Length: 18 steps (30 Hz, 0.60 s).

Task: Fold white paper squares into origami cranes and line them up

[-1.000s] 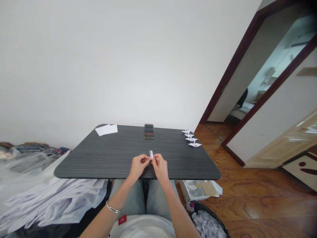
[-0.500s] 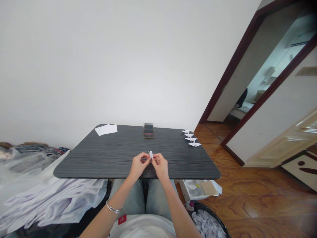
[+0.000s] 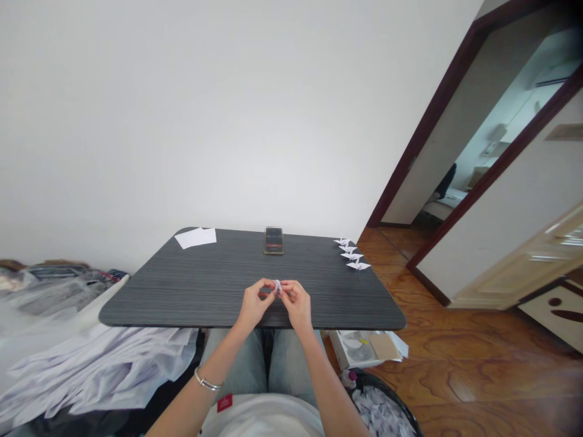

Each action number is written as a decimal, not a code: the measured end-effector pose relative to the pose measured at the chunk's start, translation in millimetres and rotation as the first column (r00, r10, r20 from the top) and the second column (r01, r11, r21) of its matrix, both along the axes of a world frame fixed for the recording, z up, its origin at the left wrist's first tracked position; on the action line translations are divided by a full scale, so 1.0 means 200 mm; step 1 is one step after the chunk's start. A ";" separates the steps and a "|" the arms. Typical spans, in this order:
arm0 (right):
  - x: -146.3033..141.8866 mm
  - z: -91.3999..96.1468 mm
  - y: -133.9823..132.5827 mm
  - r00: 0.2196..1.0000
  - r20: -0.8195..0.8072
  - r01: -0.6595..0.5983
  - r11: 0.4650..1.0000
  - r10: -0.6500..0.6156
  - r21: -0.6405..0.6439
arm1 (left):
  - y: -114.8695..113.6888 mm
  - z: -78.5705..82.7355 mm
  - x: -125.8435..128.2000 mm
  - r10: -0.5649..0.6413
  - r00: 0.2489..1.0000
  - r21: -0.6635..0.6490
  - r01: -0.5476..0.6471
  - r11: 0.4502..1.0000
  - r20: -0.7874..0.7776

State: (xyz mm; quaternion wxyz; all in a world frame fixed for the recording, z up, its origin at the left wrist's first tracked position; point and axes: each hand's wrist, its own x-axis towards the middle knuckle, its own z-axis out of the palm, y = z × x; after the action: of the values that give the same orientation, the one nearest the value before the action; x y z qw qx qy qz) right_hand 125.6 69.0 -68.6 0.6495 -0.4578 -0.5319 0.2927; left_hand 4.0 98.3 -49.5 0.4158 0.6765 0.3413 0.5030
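Observation:
My left hand (image 3: 254,304) and my right hand (image 3: 296,303) meet over the near edge of the dark wood-grain table (image 3: 204,291). Both pinch a small folded white paper piece (image 3: 277,285) between thumbs and fingertips; only a sliver of it shows above the fingers. A silver bracelet sits on my left wrist. Several finished white paper cranes (image 3: 351,253) stand in a row at the table's far right edge. A white paper sheet (image 3: 196,237) lies at the far left corner.
A phone (image 3: 274,240) stands upright at the table's far middle. White plastic bags (image 3: 91,370) lie heaped at the left. A black bin of crumpled paper (image 3: 382,406) and a box (image 3: 368,347) sit on the wooden floor at the right. An open doorway (image 3: 478,158) is beyond.
The paper piece has sunk lower between my fingertips, so less of it shows. Both hands stay in the same place over the table's near edge.

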 end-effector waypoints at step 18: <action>-0.01 0.06 -0.06 1.000 -0.001 -0.005 0.995 0.005 0.098 | 0.00 0.03 -0.02 -0.140 0.983 0.089 0.129 0.988 0.123</action>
State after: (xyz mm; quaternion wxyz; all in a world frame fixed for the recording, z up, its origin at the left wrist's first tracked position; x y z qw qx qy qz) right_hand 123.7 57.7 -55.9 0.6709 -0.4238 -0.5463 0.2681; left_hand -0.6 98.2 -42.5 0.4423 0.6805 0.2467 0.5295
